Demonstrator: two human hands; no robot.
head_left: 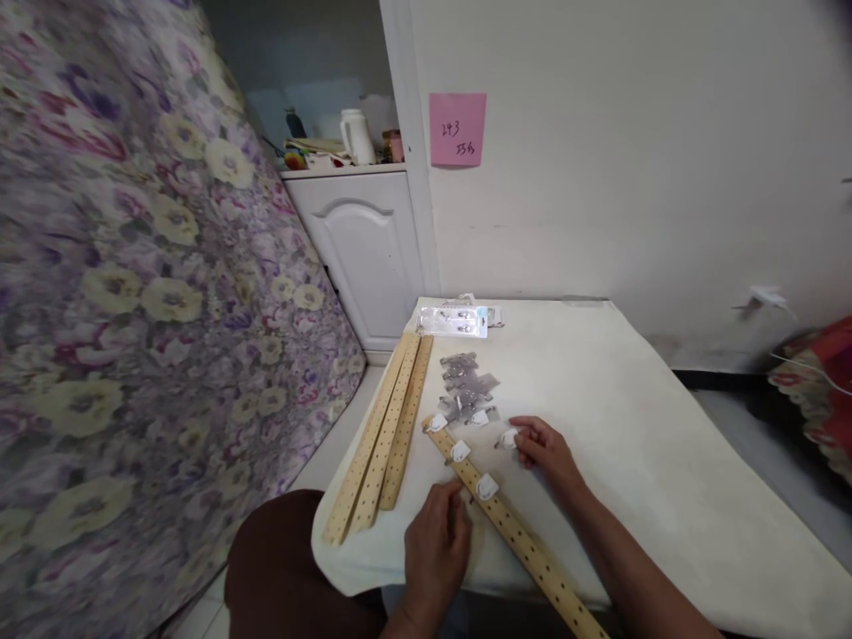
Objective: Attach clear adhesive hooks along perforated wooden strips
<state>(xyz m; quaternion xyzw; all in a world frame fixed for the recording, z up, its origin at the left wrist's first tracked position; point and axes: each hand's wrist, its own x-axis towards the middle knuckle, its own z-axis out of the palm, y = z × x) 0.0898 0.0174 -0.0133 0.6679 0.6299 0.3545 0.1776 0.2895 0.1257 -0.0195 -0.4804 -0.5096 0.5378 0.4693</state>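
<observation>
A long wooden strip with rows of holes (pixel 525 543) lies slanting across the table. White tags with small metal parts sit along its far end, among them one tag (pixel 487 486) nearest me. My left hand (pixel 436 537) is closed at the strip's left edge, its curled fingertips by that tag; whether they grip anything is hidden. To the right of the strip, my right hand (pixel 542 453) pinches another small white tag with a metal clip (pixel 508 439). Beyond it lies a pile of small clear packets with metal pieces (pixel 466 382). A loose white tag (pixel 479 417) rests at the pile's near edge.
Several more perforated wooden strips (pixel 373 435) lie side by side on the left of the cloth-covered table (pixel 632 461). Clear packaging (pixel 453 321) rests at the far edge. A floral curtain (pixel 166 266) hangs left; a white cabinet (pixel 366 257) and wall stand behind.
</observation>
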